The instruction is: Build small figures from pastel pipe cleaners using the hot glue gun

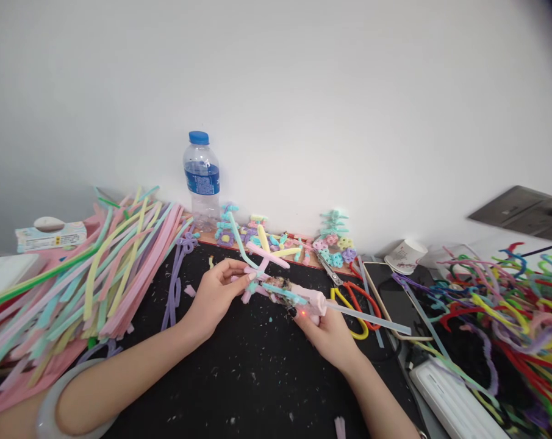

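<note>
My left hand [218,296] pinches a small bundle of pink, yellow and teal pipe cleaners [264,259] near the middle of the view. Closed around a pale pink glue gun [310,299], my right hand [330,335] is to the right of it. The gun's nozzle end points left toward the bundle, close to my left fingertips; strands across it hide whether they touch. A translucent glue stick [371,318] sticks out of the gun's back, and a small red light glows on its side.
Long pastel pipe cleaners [120,262] are heaped at the left. A water bottle [202,180] stands by the wall near small pipe-cleaner flowers [335,244]. Scissors [358,305], a phone [401,305], a paper cup [406,255], a power strip [456,402] and coloured pipe cleaners [523,317] lie right.
</note>
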`<act>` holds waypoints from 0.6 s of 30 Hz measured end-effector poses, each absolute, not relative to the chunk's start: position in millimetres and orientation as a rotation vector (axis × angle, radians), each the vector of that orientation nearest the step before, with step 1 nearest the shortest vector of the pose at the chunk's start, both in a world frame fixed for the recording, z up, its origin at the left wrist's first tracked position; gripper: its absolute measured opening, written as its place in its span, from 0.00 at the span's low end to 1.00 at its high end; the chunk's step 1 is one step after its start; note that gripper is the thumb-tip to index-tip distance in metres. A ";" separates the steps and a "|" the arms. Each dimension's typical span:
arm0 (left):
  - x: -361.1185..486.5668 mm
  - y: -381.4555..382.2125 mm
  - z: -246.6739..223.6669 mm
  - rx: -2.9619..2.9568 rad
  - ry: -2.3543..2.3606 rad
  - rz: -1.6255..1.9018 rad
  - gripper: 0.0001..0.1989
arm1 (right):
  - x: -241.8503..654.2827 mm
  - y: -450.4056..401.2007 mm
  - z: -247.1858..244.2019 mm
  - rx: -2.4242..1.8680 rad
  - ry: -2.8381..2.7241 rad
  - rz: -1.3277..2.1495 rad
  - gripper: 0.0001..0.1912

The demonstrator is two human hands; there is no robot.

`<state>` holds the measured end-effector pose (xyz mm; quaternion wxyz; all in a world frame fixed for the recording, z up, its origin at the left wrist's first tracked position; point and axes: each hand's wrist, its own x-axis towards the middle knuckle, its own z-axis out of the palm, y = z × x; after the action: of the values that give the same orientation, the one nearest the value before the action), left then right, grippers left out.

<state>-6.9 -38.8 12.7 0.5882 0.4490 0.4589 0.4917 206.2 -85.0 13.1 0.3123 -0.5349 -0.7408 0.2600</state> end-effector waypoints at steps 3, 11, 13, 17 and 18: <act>-7.2 -38.0 12.0 1.008 1.072 1.149 0.11 | 208.6 -85.4 8.7 -1.390 -1.834 0.822 0.11; -8.1 -37.4 9.3 0.909 1.062 1.129 0.12 | 208.6 -86.1 -0.9 -1.153 -1.186 1.433 0.19; -7.8 -37.3 9.9 0.895 1.039 1.125 0.12 | 209.1 -85.0 3.1 -1.043 -1.083 1.508 0.20; -8.0 -35.9 10.5 0.884 1.012 1.143 0.12 | 212.9 -80.9 12.4 -0.927 -1.019 1.441 0.19; -8.3 -35.2 10.7 0.877 1.015 1.155 0.12 | 214.3 -79.7 13.8 -0.950 -1.019 1.367 0.19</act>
<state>-8.3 -35.2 10.7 0.6331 0.3836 0.4437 0.5052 214.3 -79.7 13.8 0.5606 -0.4030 -0.4323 0.5800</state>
